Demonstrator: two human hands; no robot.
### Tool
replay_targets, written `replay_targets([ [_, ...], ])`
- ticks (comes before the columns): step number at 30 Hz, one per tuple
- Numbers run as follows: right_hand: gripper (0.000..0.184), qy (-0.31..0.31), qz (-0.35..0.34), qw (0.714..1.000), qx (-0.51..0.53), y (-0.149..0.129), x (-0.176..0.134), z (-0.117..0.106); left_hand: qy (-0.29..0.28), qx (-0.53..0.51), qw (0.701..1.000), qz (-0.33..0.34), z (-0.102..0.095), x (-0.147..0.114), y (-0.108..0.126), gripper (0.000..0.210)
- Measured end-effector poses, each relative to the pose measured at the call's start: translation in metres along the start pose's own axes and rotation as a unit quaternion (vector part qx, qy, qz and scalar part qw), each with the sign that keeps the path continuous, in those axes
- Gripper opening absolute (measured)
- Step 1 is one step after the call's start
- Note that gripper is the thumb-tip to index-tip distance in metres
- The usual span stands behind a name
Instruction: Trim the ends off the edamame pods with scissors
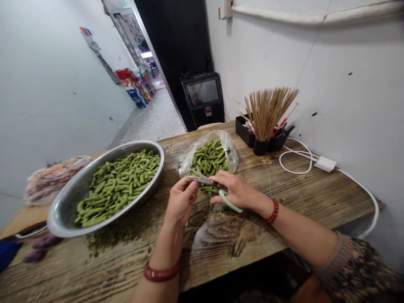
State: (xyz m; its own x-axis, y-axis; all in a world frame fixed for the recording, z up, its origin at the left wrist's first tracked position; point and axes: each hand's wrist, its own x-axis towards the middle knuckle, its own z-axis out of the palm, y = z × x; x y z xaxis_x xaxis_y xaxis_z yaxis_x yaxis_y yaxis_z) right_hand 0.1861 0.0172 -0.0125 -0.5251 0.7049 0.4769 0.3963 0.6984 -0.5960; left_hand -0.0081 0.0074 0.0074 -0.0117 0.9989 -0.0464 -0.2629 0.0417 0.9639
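Note:
My right hand (235, 189) is closed around a pair of scissors (203, 179) with pale green handles. Its blades point left and reach the fingertips of my left hand (183, 198). Thumb and fingers of that left hand are pinched together; whatever sits between them is hidden. Just beyond both hands, a clear plastic bag (232, 153) lies open with green edamame pods (210, 158) inside. A few pods lie under the scissors at the bag's mouth. To the left stands a large metal basin (159, 153) holding many more edamame pods (126, 181).
Green trimmings (116, 235) litter the wooden table (221, 252) beneath the basin. A bag of pinkish food (53, 176) and purple items (39, 248) lie far left. At the back right are a black organizer (244, 132) with wooden sticks (268, 111) and a white cable adapter (325, 164).

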Motion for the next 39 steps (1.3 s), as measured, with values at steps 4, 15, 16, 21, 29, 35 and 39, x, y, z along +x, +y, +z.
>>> replay_targets([
  [4,0.052,-0.001,-0.001,1.0,0.012,-0.0007,0.0007,-0.0005,-0.002,0.003,1.0,0.009,-0.0007,0.0004,-0.0005,0.021],
  [15,0.046,-0.006,-0.003,1.0,-0.007,0.0,0.0008,-0.0027,-0.024,-0.014,1.0,0.0,-0.0034,0.0012,-0.002,0.019],
  [16,0.046,-0.006,-0.003,1.0,-0.014,-0.0003,0.0008,-0.0032,-0.027,-0.019,0.999,-0.004,-0.003,0.0011,-0.0017,0.019],
  [21,0.044,-0.01,-0.008,0.999,-0.039,-0.0014,0.001,-0.0052,-0.033,-0.047,0.998,-0.021,-0.0007,0.001,0.0008,0.019],
  [29,0.041,-0.004,-0.009,1.0,-0.017,0.0002,0.0014,-0.0037,-0.048,-0.084,0.995,-0.039,-0.0012,0.0039,0.001,0.018],
  [35,0.041,-0.007,-0.013,1.0,0.0,0.0006,0.0011,-0.0032,-0.057,-0.079,0.994,-0.05,-0.0004,0.0046,0.0024,0.017],
  [39,0.041,0.016,-0.009,1.0,0.008,0.0031,0.0019,-0.0058,-0.043,-0.033,0.997,-0.063,0.0019,0.0029,0.0051,0.02],
])
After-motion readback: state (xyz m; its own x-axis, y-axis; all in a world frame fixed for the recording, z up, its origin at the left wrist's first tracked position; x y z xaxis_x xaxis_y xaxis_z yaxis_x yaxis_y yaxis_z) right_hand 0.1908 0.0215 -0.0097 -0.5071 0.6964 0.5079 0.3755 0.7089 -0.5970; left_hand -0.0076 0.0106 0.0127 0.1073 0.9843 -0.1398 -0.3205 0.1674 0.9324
